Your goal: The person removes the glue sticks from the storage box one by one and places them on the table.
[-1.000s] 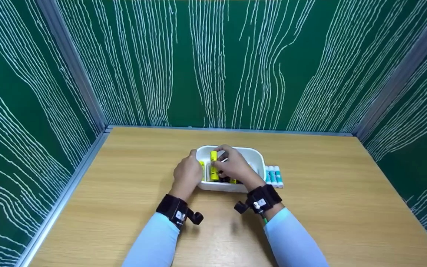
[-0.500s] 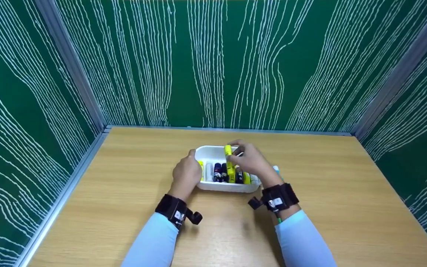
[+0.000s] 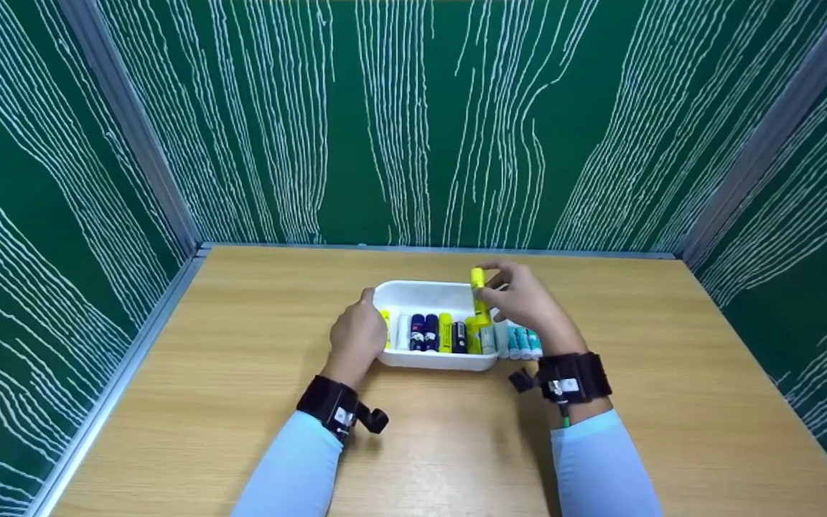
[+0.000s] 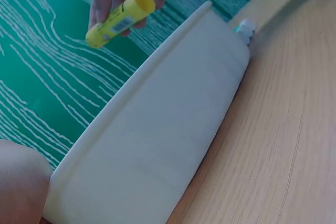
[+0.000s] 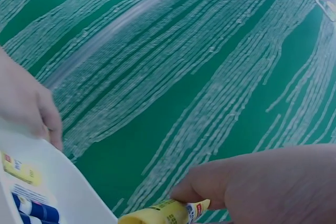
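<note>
A white tub stands mid-table with several glue sticks lined up inside: yellow, dark blue, black and white ones. My right hand pinches a yellow glue stick and holds it upright over the tub's right end; the left wrist view shows that stick above the tub's rim, and the right wrist view shows it between my fingertips. My left hand grips the tub's left end. Three teal-capped sticks lie on the table just right of the tub.
The wooden table is boxed in by green panels at the back and both sides, with metal corner posts. Both wrists wear black straps with small cameras.
My right hand has lifted the yellow stick out of the tub's left half and carried it rightward to the tub's right end. The left hand has stayed on the tub.
</note>
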`<state>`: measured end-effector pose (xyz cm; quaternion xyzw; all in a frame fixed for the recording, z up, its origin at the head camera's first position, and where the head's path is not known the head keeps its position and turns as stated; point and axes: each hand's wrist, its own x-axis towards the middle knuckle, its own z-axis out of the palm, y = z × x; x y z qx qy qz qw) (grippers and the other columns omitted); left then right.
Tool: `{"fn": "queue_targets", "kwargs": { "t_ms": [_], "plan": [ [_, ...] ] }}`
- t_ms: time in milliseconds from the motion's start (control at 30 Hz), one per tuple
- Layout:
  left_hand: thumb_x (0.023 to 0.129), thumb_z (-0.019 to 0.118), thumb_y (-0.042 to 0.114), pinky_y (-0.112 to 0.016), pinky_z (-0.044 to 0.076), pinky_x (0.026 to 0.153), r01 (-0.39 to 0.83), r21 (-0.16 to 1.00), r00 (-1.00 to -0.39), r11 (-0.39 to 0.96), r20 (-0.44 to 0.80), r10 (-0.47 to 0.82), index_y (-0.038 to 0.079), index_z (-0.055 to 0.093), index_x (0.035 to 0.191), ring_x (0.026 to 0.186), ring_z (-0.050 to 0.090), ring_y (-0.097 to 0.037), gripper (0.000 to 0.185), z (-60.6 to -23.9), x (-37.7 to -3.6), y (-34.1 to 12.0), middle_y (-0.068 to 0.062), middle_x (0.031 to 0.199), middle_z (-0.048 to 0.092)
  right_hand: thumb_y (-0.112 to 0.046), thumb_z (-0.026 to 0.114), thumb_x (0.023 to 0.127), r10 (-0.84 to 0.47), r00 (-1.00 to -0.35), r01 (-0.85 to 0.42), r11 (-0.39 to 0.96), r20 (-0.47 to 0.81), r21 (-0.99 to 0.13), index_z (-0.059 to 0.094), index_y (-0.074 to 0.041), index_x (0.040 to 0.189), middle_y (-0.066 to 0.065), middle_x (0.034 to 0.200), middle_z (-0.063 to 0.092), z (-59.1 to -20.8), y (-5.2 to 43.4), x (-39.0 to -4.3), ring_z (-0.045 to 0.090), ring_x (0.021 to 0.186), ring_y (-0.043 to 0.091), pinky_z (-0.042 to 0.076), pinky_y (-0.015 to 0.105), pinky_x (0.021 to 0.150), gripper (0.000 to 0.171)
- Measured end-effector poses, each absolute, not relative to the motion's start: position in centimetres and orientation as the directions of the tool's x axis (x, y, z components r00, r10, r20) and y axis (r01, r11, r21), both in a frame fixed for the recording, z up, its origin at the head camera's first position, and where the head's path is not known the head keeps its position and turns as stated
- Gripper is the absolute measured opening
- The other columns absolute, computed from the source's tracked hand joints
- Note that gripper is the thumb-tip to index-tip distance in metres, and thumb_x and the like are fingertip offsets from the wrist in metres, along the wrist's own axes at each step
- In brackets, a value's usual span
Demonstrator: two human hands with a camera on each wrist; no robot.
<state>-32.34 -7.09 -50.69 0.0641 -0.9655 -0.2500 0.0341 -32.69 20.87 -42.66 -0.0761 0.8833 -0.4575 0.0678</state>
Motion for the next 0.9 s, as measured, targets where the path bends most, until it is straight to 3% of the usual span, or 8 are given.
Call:
{"fn": "queue_targets", "kwargs": {
  "t_ms": [300, 567, 700, 900],
  "plan": [
    [0.106, 0.042, 0.014, -0.046, 0.06, 0.079, -0.138, 0.506, -0.988, 0.852, -0.005, -0.157, 0.016, 0.038, 0.164, 0.097, 0.073, -0.029, 0.057, -50.5, -32.5, -7.0, -0.018, 0.13, 0.074, -0.022, 0.069, 0.1, -0.172, -0.98, -0.03, 0.611, -0.096, -0.791, 0.048, -0.013, 0.156, 0.022, 0.124, 0.064, -42.5, 23.5, -32.9, 0.071, 0.094, 0.031, 0.064, 0.049, 0.083, 0.06],
    [0.105, 0.045, 0.013, -0.045, 0.06, 0.075, -0.128, 0.499, -0.988, 0.857, 0.009, -0.152, 0.016, 0.039, 0.163, 0.095, 0.074, -0.031, 0.058, -50.5, -32.3, -7.0, -0.019, 0.126, 0.075, -0.024, 0.067, 0.103, -0.127, -0.98, 0.028, 0.666, -0.151, -0.746, 0.048, -0.013, 0.157, 0.026, 0.128, 0.062, -42.9, 25.6, -33.1, 0.072, 0.096, 0.031, 0.065, 0.043, 0.084, 0.058],
    [0.107, 0.043, 0.014, -0.046, 0.061, 0.075, -0.121, 0.499, -0.989, 0.858, 0.013, -0.147, 0.015, 0.039, 0.163, 0.096, 0.075, -0.031, 0.056, -50.5, -32.4, -7.0, -0.019, 0.125, 0.075, -0.024, 0.067, 0.103, -0.083, -0.978, 0.085, 0.677, -0.19, -0.731, 0.049, -0.014, 0.157, 0.025, 0.129, 0.064, -43.3, 26.6, -33.2, 0.072, 0.101, 0.032, 0.063, 0.048, 0.09, 0.058],
    [0.108, 0.042, 0.013, -0.042, 0.059, 0.072, -0.14, 0.496, -0.988, 0.857, -0.015, -0.152, 0.015, 0.037, 0.164, 0.093, 0.072, -0.026, 0.056, -50.5, -32.4, -6.9, -0.018, 0.129, 0.074, -0.024, 0.068, 0.102, -0.031, -0.972, 0.15, 0.684, -0.234, -0.714, 0.047, -0.008, 0.156, 0.026, 0.129, 0.063, -44.1, 28.3, -33.3, 0.069, 0.105, 0.034, 0.063, 0.047, 0.09, 0.061]
  ]
}}
